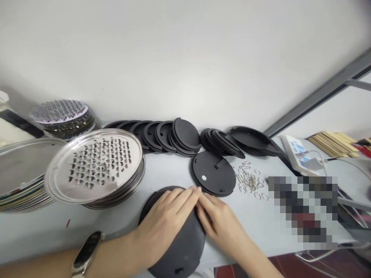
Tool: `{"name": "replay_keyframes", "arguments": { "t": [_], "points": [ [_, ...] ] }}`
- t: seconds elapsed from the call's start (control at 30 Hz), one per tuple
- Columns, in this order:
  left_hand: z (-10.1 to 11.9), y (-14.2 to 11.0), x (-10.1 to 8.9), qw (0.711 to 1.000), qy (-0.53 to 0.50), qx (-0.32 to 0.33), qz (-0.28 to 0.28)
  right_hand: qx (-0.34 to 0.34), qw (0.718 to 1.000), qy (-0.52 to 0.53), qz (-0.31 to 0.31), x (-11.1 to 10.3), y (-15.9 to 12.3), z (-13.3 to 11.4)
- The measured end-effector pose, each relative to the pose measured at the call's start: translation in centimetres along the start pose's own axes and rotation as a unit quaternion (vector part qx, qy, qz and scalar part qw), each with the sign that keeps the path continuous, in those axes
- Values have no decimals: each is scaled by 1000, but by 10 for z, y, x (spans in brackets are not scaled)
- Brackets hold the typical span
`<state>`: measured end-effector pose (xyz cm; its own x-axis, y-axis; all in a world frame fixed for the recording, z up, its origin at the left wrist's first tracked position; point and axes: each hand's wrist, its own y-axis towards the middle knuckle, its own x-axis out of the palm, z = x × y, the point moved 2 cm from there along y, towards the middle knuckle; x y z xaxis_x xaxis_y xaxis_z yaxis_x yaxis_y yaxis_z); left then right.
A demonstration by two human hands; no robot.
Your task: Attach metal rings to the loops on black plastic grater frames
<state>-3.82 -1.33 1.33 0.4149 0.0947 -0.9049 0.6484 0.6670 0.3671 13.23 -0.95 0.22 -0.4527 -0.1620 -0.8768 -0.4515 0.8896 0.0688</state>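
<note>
On the table in front of me lies a black round plastic disc [185, 247] with a small dark fitting near its front edge. My left hand [166, 216] rests flat across the top of it, fingers stretched out towards the right rim. At that rim my right hand [217, 216] has its bent fingers closed on the edge, their tips touching those of my left hand. A second black disc [214, 173] with a slot and a small white sticker lies just beyond. Beside it is a loose pile of metal rings and clips [252, 179].
At left stand a stack of round metal trays [116, 193], the top one with rows of small dark pieces, more trays [26, 154] and a spiky stack [62, 112]. Black discs [185, 133] line the wall. A white power strip [298, 152] and yellowish strips [330, 143] are at right.
</note>
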Motion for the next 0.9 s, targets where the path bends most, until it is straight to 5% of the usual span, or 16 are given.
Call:
{"name": "replay_keyframes", "arguments": {
  "t": [0.3,0.7,0.9],
  "points": [
    [-1,-3,0,999,-7,-4,-34,8,999,35,31,4,-3,1],
    [-4,-4,14,990,28,-128,-43,17,995,86,42,3,-2,0],
    [-3,4,10,992,46,-105,-54,27,994,101,37,5,0,2]
  ]
}}
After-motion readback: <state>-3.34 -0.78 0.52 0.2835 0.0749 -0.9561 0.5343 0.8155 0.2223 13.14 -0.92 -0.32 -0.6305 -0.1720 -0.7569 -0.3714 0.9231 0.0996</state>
